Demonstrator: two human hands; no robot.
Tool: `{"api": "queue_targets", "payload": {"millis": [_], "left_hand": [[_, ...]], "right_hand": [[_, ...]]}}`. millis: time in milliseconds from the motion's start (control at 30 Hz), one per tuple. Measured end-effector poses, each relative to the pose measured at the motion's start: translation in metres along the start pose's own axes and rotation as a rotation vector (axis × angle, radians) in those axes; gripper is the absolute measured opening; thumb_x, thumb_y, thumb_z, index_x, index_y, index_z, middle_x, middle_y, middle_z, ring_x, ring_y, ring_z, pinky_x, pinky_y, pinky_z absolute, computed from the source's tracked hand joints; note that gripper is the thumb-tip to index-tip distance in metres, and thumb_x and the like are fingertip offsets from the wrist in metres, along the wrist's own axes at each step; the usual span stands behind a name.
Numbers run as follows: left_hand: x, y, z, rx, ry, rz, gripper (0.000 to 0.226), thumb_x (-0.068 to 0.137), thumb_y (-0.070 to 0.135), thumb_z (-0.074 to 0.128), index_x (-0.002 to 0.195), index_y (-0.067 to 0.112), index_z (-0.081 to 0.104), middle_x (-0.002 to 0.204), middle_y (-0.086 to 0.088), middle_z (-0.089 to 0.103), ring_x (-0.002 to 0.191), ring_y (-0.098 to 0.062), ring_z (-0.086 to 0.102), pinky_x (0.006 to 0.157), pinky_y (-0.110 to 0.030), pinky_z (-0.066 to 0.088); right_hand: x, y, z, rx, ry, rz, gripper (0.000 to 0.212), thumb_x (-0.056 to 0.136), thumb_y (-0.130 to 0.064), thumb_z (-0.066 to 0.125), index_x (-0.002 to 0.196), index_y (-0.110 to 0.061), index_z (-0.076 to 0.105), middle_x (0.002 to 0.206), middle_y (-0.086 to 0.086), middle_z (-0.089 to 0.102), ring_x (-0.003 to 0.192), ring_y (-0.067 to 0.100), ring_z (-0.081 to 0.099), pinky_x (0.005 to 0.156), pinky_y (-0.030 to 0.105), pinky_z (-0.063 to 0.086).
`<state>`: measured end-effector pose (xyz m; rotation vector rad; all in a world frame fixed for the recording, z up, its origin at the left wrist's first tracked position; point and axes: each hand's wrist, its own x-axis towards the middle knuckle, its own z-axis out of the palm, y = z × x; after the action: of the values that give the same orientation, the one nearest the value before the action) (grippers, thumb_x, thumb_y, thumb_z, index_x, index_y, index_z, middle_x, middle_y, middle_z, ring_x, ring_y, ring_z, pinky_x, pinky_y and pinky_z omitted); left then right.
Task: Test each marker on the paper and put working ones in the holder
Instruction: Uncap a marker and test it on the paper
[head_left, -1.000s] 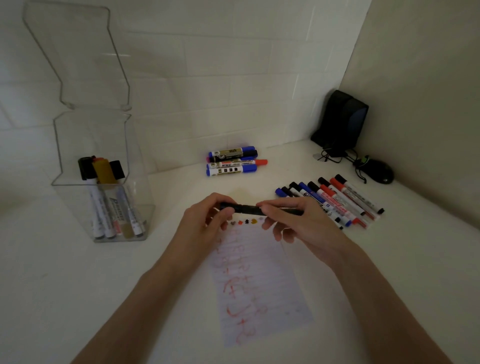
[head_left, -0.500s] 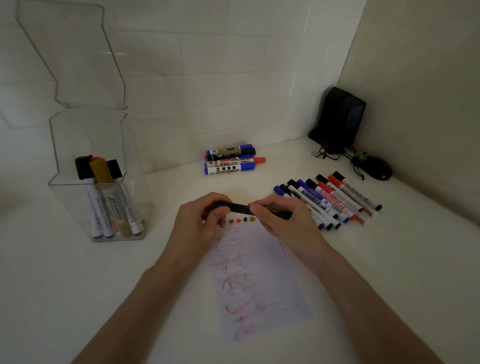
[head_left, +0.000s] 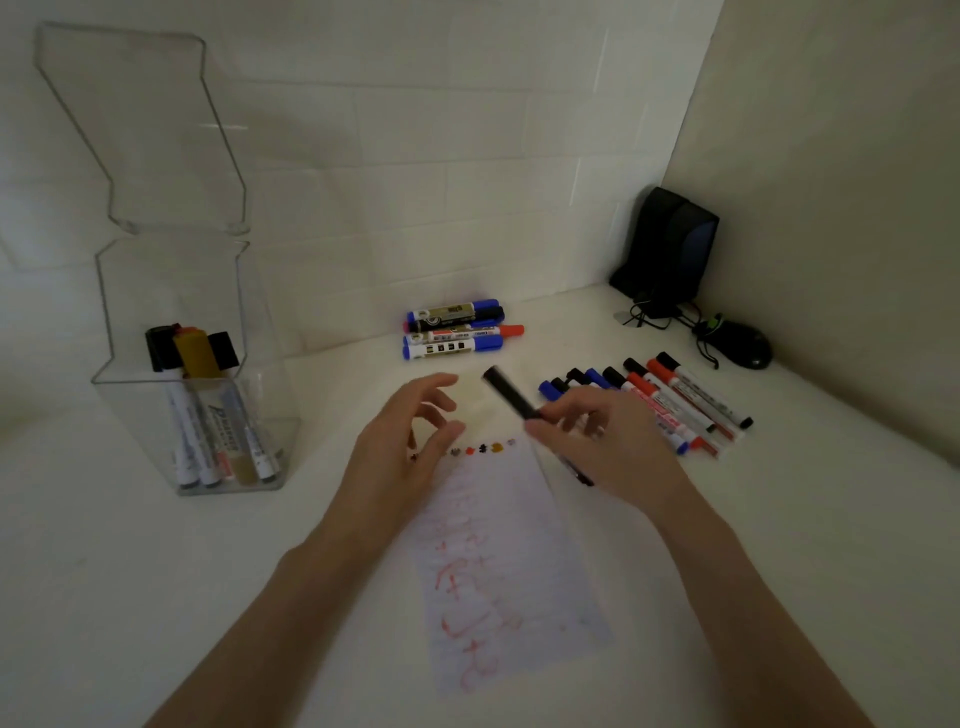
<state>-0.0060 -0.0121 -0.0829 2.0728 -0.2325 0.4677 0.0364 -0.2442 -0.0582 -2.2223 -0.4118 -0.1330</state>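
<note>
Holding: the right hand (head_left: 608, 441) curls its fingers round a black marker (head_left: 511, 395), which tilts with one end raised above the top of the paper (head_left: 509, 545); blur hides whether the cap is on.
Left hand: the left hand (head_left: 410, 436) hovers just beside the marker with fingers loose and spread, gripping nothing I can see. It seems free to take a cap or steady the sheet.
Paper: it lies flat on the tabletop (head_left: 156, 571) between the forearms, with red scribbles down it and a row of small coloured dots (head_left: 483, 448) along the top, so test marks fall within easy reach.
Holder: the clear holder (head_left: 270, 426) stands upright well to the left with several markers on end inside, apparently those that passed.
Row at right: thin markers (head_left: 675, 405) lie side by side just beyond the right hand, probably awaiting their turn.
Pile at the back: fat markers (head_left: 457, 330) are stacked near the wall, apart from both groups. I cannot tell why.
</note>
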Motion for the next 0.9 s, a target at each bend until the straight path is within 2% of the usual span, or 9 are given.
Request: {"api": "queue_targets", "payload": {"millis": [67,133,233,367,433,533,733,833,900], "left_hand": [[0.001,-0.002,-0.002,0.034,0.050,-0.026,0.029,0.099,0.024,0.058,0.125,0.038,0.056,0.104,0.017,0.063,0.098,-0.005,0.061,0.073,-0.019,0.046],[0.000,-0.004,-0.003,0.069,0.062,-0.054,0.026,0.101,0.022,0.055,0.120,0.039,0.057,0.099,0.017,0.064,0.095,-0.002,0.060,0.072,-0.019,0.044],[-0.002,-0.006,-0.003,0.110,0.058,-0.079,0.026,0.100,0.019,0.054,0.116,0.039,0.059,0.092,0.017,0.065,0.089,-0.001,0.059,0.071,-0.019,0.042],[-0.001,-0.010,-0.002,0.142,0.049,-0.089,0.021,0.096,0.020,0.062,0.108,0.037,0.063,0.088,0.017,0.066,0.086,-0.003,0.061,0.069,-0.019,0.042],[0.000,-0.011,-0.002,0.144,0.054,-0.090,0.021,0.094,0.019,0.064,0.106,0.036,0.064,0.088,0.016,0.066,0.087,-0.004,0.061,0.069,-0.017,0.040],[0.000,-0.012,-0.002,0.159,0.043,-0.110,0.021,0.094,0.019,0.063,0.106,0.037,0.064,0.089,0.017,0.066,0.088,-0.002,0.061,0.070,-0.015,0.040],[-0.001,-0.011,-0.002,0.173,0.049,-0.125,0.022,0.095,0.018,0.062,0.104,0.037,0.065,0.089,0.017,0.067,0.086,-0.001,0.061,0.069,-0.012,0.038],[0.000,-0.012,-0.002,0.166,0.050,-0.121,0.022,0.095,0.018,0.062,0.104,0.038,0.065,0.089,0.017,0.067,0.086,-0.002,0.061,0.070,-0.014,0.039],[0.000,-0.012,-0.002,0.166,0.048,-0.116,0.022,0.095,0.018,0.062,0.104,0.038,0.065,0.089,0.018,0.067,0.087,-0.002,0.062,0.070,-0.015,0.040]], "right_hand": [[0.003,0.009,-0.007,-0.018,0.137,0.055,0.010,0.089,-0.035,0.077,0.093,-0.026,0.075,0.073,-0.005,0.069,0.053,0.002,0.058,0.051,0.014,0.046],[0.005,0.020,-0.011,-0.129,0.208,0.096,0.017,0.089,-0.039,0.077,0.097,-0.024,0.077,0.072,-0.006,0.067,0.057,0.003,0.057,0.049,0.011,0.043],[0.005,0.026,-0.010,-0.215,0.224,0.137,0.021,0.088,-0.041,0.078,0.103,-0.025,0.076,0.077,-0.012,0.066,0.068,0.001,0.060,0.060,0.012,0.042],[0.005,0.024,-0.007,-0.291,0.232,0.088,0.016,0.091,-0.027,0.075,0.106,-0.023,0.076,0.082,-0.012,0.067,0.070,-0.006,0.057,0.070,0.015,0.051],[0.005,0.022,-0.005,-0.334,0.218,0.102,0.016,0.092,-0.028,0.074,0.107,-0.024,0.076,0.082,-0.013,0.065,0.069,-0.007,0.055,0.076,0.021,0.054],[0.006,0.022,-0.002,-0.393,0.194,0.157,0.022,0.091,-0.040,0.074,0.109,-0.027,0.074,0.082,-0.014,0.063,0.073,-0.005,0.054,0.079,0.023,0.048],[0.004,0.018,-0.002,-0.442,0.110,0.184,0.031,0.086,-0.057,0.073,0.105,-0.032,0.075,0.082,-0.016,0.063,0.075,0.000,0.056,0.073,0.023,0.044],[0.003,0.011,0.000,-0.522,-0.021,0.169,0.028,0.090,-0.052,0.071,0.109,-0.032,0.074,0.089,-0.010,0.069,0.084,0.005,0.060,0.075,0.023,0.046],[0.003,0.010,0.001,-0.548,-0.033,0.149,0.025,0.093,-0.048,0.069,0.111,-0.031,0.074,0.092,-0.006,0.071,0.088,0.008,0.063,0.078,0.024,0.050]]}}
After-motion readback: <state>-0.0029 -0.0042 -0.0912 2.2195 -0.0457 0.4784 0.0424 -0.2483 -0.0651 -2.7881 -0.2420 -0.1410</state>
